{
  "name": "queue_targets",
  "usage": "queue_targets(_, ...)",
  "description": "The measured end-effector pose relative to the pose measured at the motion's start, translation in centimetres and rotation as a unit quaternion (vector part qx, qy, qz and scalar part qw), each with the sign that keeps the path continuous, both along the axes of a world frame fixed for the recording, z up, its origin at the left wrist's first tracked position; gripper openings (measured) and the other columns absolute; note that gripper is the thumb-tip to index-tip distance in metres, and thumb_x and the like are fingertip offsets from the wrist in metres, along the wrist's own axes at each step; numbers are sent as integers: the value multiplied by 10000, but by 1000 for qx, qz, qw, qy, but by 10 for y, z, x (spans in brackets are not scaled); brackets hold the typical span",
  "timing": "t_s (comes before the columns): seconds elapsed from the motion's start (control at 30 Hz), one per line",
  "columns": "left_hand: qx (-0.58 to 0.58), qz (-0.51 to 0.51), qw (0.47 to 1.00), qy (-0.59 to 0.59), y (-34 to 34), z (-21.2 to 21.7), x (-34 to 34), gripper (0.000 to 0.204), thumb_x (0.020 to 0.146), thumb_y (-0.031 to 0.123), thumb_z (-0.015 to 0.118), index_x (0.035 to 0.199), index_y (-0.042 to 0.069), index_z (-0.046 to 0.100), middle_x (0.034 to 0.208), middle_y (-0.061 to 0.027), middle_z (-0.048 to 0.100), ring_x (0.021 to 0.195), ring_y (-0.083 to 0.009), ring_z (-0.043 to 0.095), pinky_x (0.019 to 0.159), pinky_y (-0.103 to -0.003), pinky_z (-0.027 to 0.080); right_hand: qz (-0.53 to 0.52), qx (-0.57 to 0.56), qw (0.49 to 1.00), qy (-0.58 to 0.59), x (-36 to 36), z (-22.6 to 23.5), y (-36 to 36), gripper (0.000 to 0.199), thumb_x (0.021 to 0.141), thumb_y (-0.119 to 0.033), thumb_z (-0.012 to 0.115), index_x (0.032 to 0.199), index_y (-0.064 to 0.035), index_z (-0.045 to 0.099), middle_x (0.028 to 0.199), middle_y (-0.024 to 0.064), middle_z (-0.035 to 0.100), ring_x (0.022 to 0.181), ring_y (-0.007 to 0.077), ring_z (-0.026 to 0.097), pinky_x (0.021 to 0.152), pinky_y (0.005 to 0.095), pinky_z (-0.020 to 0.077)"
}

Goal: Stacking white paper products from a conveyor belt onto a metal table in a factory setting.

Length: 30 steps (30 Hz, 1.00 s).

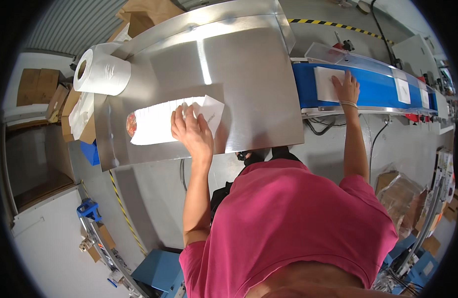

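On the steel table a row of overlapping white paper envelopes lies on its side, with a red, patterned end face at its left. My left hand rests on the right part of that row, its fingers apart. Beside its fingertips, the endmost envelope leans out with its pointed flap showing. Over to the right, a flat white envelope lies at the near end of the blue conveyor belt. My right hand touches its right edge, fingers spread and stretched out.
A raised rim edges the steel table. A big white roll stands at its far left corner, near open cardboard boxes. Further along the belt lie more white envelopes. A clear plastic guard runs along the belt's far side.
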<state>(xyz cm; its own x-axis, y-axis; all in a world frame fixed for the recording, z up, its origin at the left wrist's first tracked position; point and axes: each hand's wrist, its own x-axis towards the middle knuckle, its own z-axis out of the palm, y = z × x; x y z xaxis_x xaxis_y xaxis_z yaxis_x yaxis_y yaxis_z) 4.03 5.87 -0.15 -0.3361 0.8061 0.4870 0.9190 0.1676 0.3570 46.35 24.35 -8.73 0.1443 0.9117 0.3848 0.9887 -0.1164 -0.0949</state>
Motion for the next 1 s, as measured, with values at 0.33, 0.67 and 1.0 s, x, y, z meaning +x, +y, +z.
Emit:
queue_targets(0.33, -1, 1, 999, -37, -3, 2, 1, 309, 787, 14, 620, 1093, 58, 627, 1285, -169, 471, 1236, -374, 383, 1012, -490, 292, 494, -242, 757, 353, -237, 52, -37, 470, 760, -131, 713, 1195, -87, 540, 1077, 86, 595, 827, 212, 637, 747, 333, 519)
queue_targets(0.67, -5, -33, 998, -47, -6, 7, -2, 282, 767, -1, 615, 1039, 61, 651, 1302, -170, 455, 1257, -388, 361, 1020, -506, 267, 543, -367, 628, 420, -299, 62, -50, 489, 751, -119, 709, 1207, -68, 541, 1125, 104, 581, 828, 211, 633, 779, 318, 519)
queue_targets(1.0, -15, -21, 1000, 17, -9, 5, -15, 202, 829, 187, 650, 975, 47, 660, 1319, -195, 441, 1266, -396, 342, 1015, -530, 258, 473, -408, 649, 434, -245, 53, -52, 586, 836, -412, 650, 1220, 8, 513, 1176, 208, 576, 1059, 321, 566, 898, 364, 443)
